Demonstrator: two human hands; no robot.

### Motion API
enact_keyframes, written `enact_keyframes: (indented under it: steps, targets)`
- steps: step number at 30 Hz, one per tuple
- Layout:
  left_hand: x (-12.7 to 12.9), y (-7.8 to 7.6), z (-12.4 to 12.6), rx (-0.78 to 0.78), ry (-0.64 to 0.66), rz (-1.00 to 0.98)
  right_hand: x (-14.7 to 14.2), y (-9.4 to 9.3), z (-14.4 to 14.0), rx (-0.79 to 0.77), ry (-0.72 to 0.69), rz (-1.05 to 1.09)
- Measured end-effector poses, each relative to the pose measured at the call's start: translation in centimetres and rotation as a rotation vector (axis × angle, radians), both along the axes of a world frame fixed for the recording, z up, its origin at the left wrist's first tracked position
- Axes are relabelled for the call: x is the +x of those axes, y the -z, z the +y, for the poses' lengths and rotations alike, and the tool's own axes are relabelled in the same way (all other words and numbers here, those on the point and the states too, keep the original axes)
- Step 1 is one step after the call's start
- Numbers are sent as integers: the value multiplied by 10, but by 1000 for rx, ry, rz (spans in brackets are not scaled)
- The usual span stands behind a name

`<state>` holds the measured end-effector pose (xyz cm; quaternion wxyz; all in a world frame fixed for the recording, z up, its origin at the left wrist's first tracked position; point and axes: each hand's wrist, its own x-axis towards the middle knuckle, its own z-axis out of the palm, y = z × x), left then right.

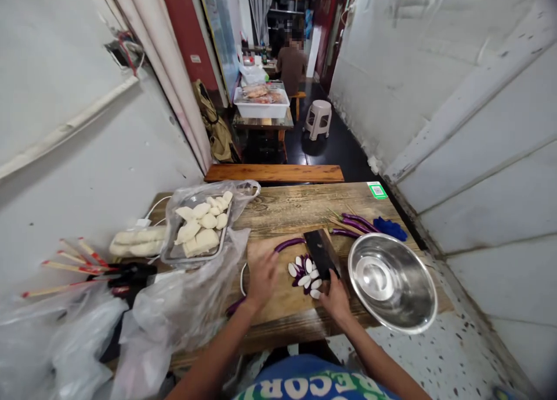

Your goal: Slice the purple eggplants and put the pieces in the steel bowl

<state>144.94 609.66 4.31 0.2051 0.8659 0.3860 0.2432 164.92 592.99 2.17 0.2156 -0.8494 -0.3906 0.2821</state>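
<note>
One cleaver [322,252] with a dark blade lies over a wooden cutting board [278,298]; the right hand [336,298] is clenched around its handle, the blade pointing away from the person. Just left of the blade sits one heap of eggplant slices [304,275], roughly a dozen pale ovals with purple rims. One whole eggplant [289,244] lies across the far part of the board, and the left hand [262,278] rests flat on the board near it, fingers spread and released, grasping nothing. Beyond the cleaver lie about three more long purple eggplants [354,223], some thin bamboo skewers [337,220] beside them, and one blue cloth [390,228]. One empty steel bowl [391,283] stands just right of the board. To the left, one metal tray [194,252] inside a clear plastic bag holds close to ten white dumpling-like pieces, and one wrapped pack of white rolls [137,241] lies beside it. Several red-tipped chopsticks [72,263] stick out at the far left, above crumpled plastic bags [174,313].

The surface [287,205] is rough, weathered wood with one green sticker [376,190] at its far corner. White walls close in on both sides. Ahead are one wooden bench [274,173], one plastic stool [318,119], one white tub [261,105] on a further table, and one seated person [291,66].
</note>
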Motion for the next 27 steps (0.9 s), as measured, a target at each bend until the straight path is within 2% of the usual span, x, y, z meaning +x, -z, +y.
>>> enact_keyframes:
  steps: [1,3,5,7,13,16,19,23,27]
  targets:
    - [10,6,-19,-4,157,67,1,-3,-3,59,45,-3]
    - [25,17,-47,-3,249,179,4,-10,-14,168,113,25]
    - [36,25,-59,27,197,241,7,-15,-31,233,159,87]
    - [49,28,-61,73,145,271,8,-14,-52,229,192,136]
    - [98,31,-65,171,114,340,7,7,-106,105,171,25]
    - [114,35,-73,194,60,384,12,9,-110,84,152,-25]
    - [121,37,-77,218,8,408,19,3,-102,91,177,39]
    - [123,36,-77,233,-21,409,24,0,-91,173,247,269]
    - [129,32,-82,221,-18,420,27,9,-95,221,344,620]
